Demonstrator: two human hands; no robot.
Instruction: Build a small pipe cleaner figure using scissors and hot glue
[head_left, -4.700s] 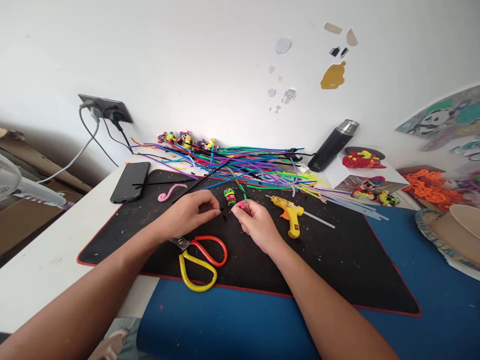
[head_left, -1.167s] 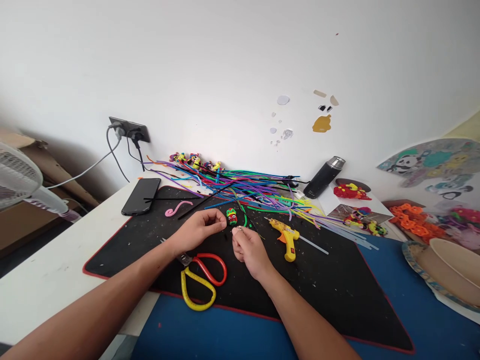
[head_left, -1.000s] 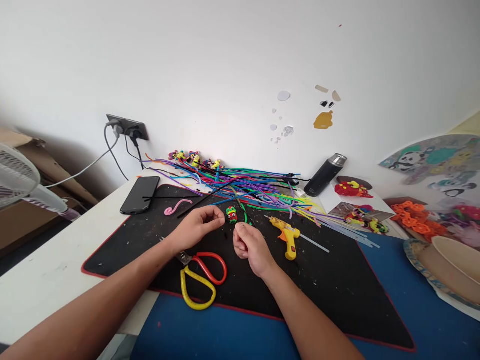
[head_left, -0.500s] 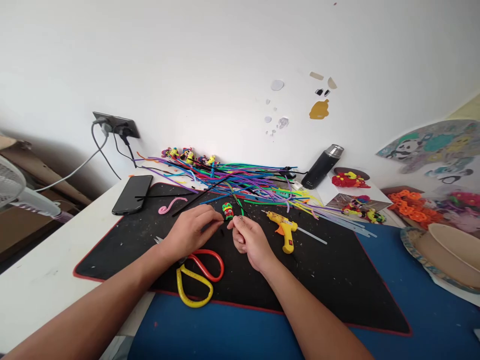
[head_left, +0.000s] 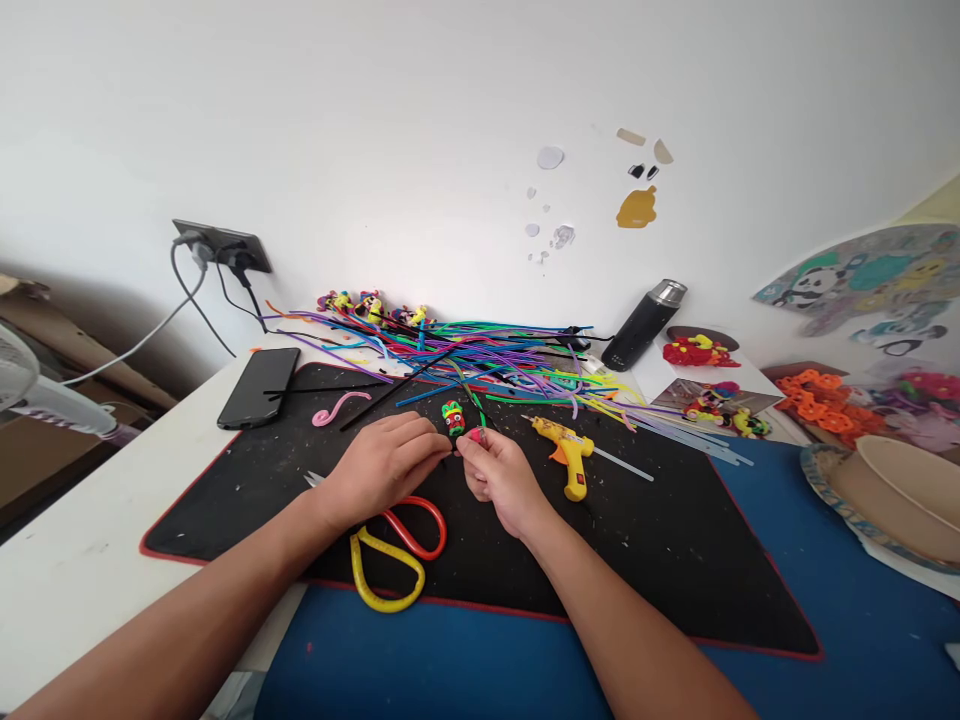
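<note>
Just beyond my fingertips is a small pipe-cleaner figure [head_left: 453, 416], with a green and red head, yellow trim and googly eyes. My left hand [head_left: 394, 455] is closed in a pinch at its lower left side. My right hand [head_left: 499, 475] is curled shut at its lower right, with a bit of red showing above the thumb. The fingers hide the figure's lower part. A green and black strand [head_left: 475, 392] rises behind the right hand. Scissors [head_left: 388, 570] with one red and one yellow handle lie partly under the left wrist.
A yellow glue gun [head_left: 571, 462] rests on the black mat [head_left: 637, 580], right of my hands. Behind are piled pipe cleaners [head_left: 487, 350] and a black flask [head_left: 643, 328]. Leftward lie a pink curl [head_left: 324, 415] and a phone [head_left: 259, 388]. A bowl [head_left: 911, 495] stands far right.
The figure's head has tilted to the left, and my fingertips have come closer together beneath it. Red now shows at the right thumb. The view has shifted slightly.
</note>
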